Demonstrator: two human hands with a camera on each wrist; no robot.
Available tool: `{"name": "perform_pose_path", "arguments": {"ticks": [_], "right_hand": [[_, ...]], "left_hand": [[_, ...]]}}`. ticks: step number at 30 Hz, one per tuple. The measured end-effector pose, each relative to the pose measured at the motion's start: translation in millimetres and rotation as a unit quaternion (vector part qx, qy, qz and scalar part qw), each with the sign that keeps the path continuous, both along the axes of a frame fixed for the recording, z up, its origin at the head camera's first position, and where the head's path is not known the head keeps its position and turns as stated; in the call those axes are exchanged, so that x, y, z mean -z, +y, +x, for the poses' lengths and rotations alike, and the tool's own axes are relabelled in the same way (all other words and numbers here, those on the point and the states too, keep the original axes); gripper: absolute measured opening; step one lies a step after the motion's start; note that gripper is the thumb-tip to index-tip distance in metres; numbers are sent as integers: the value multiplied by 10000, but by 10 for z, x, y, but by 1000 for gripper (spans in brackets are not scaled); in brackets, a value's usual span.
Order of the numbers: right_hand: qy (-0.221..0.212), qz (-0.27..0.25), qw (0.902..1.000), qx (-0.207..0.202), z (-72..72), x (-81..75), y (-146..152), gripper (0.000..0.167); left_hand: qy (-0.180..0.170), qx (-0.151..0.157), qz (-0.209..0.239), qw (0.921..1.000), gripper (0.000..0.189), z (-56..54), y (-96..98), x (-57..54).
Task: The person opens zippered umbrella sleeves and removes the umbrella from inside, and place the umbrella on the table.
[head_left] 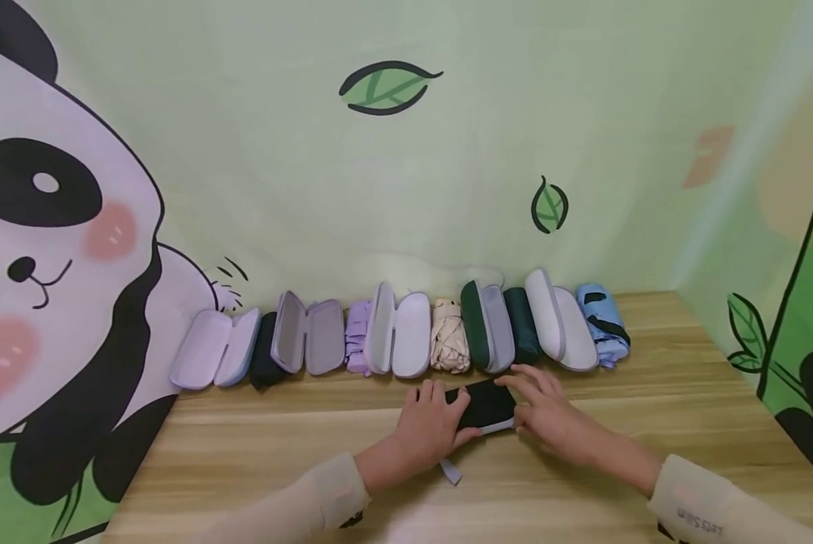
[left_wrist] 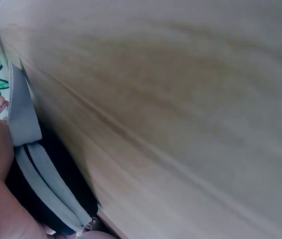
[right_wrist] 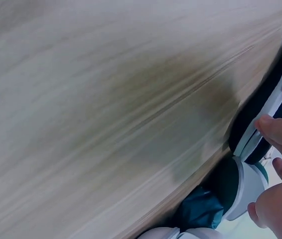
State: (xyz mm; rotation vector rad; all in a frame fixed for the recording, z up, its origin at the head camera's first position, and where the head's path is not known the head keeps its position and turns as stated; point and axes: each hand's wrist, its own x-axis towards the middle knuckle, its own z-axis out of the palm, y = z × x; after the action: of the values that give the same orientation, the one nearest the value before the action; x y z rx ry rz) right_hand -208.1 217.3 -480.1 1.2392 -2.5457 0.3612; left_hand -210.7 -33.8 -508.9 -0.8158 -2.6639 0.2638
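Observation:
On the wooden table lies an oblong black zip case (head_left: pixel 484 404) with a pale grey zip band along its front edge. A grey strap (head_left: pixel 451 473) sticks out from its left end, also seen in the left wrist view. My left hand (head_left: pixel 430 423) grips the left end, fingers over the top and thumb at the front. At the other end, my right hand (head_left: pixel 549 412) pinches the case between fingers on top and a thumb at the zip band. In the right wrist view the thumb (right_wrist: pixel 273 127) touches that band; whether it holds the zip pull cannot be made out.
Behind the case runs a row of open hard cases, among them a lilac one (head_left: pixel 202 351) and a green one (head_left: pixel 474 325). Folded umbrellas stand between them: black (head_left: pixel 266 351), purple (head_left: pixel 357 336), beige (head_left: pixel 450 340), dark green (head_left: pixel 520 325), blue (head_left: pixel 602 325). A printed curtain (head_left: pixel 277 151) hangs behind.

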Motion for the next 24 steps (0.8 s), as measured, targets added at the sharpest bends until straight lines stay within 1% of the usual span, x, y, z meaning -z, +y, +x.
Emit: {"name": "perform_pose_path", "arguments": {"ticks": [3,6,9,11,14,17,19,21,23,24], "right_hand": [[-27,-82,10000,48,-7,9,-42,20],[46,-60,10000,-12,-13,17,-91,20],[40,26,10000,-77,-14,29,-144,20],[-3,35,10000,-51,-8,35,-177,20],[-130,57,9999,2,15,55,-220,19],[-227,109,9997,14,54,89,-247,19],[-220,140,9996,64,84,110,-251,19],[-138,154,9996,172,99,123,-254,20],[-2,154,9995,283,101,130,-261,21],[60,138,9994,322,101,132,-267,22]], "left_hand": [[-30,1,91,10000,64,-26,-32,2],[-38,-22,60,10000,64,-33,-59,-2],[-68,-60,-47,9999,65,-26,-75,0],[-29,-64,-89,9999,65,-21,-76,8],[65,-35,-53,10000,64,-3,-63,27],[24,35,-12,10000,64,27,-46,49],[-188,151,17,9997,66,36,-52,50],[-590,318,38,9977,69,19,-94,26],[-1200,475,30,9916,73,-12,-184,-23],[-1560,532,41,9863,76,-28,-244,-51]]}}
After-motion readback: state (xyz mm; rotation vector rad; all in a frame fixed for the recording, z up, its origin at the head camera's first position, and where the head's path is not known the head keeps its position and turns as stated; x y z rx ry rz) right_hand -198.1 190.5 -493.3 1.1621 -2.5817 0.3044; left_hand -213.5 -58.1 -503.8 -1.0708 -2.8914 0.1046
